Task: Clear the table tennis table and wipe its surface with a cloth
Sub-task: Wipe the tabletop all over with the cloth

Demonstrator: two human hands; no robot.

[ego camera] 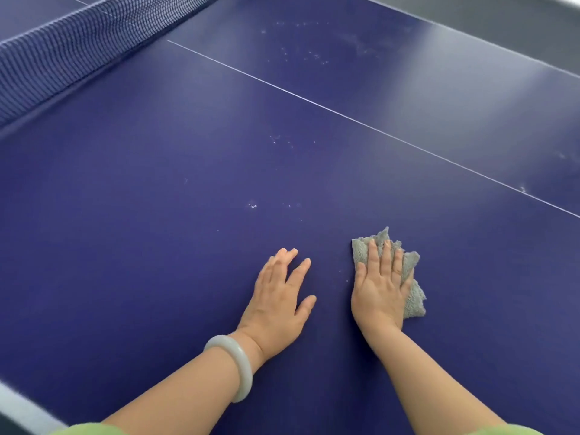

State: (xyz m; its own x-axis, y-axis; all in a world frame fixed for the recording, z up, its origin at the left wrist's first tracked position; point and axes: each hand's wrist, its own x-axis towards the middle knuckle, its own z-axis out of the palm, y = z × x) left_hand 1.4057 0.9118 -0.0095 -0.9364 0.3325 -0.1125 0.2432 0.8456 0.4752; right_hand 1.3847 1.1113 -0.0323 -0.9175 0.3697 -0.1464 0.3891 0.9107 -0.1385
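Four straight right fingers (381,262) press flat on grey cloth (411,296).

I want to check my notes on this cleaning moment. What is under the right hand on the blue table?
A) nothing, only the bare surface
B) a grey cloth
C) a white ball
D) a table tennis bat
B: the right hand lies flat with straight fingers on a crumpled grey cloth, pressing it onto the table; the left hand rests on bare surface.
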